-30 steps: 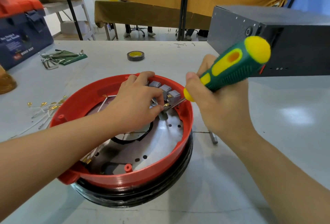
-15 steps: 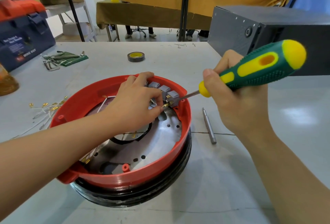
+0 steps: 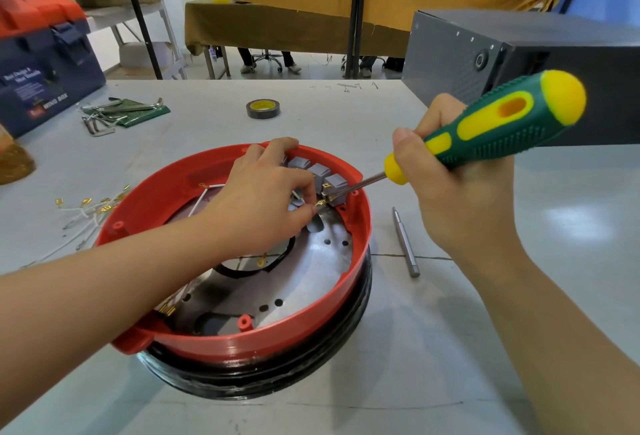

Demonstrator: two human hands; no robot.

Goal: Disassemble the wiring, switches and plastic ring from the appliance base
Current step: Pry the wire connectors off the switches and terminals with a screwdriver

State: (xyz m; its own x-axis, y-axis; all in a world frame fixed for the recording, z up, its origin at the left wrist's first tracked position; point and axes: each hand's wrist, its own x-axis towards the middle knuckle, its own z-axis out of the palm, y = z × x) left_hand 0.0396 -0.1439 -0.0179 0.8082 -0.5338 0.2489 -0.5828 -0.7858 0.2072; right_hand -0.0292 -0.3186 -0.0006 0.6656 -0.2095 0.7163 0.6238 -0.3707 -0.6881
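Head view: red base (image 3: 221,337) on table (image 3: 450,348). Left hand (image 3: 263,206) pinches a brass terminal (image 3: 320,205) beside grey switches (image 3: 334,184). Right hand (image 3: 460,199) grips screwdriver (image 3: 485,129), tip at the nearest switch.

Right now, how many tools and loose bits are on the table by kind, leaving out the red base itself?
Screwdriver, held in the right hand: 1
Loose metal bit: 1
Tape roll: 1
Toolbox: 1
Bundle of hex keys: 1
Pile of pulled wires: 1
Total: 6
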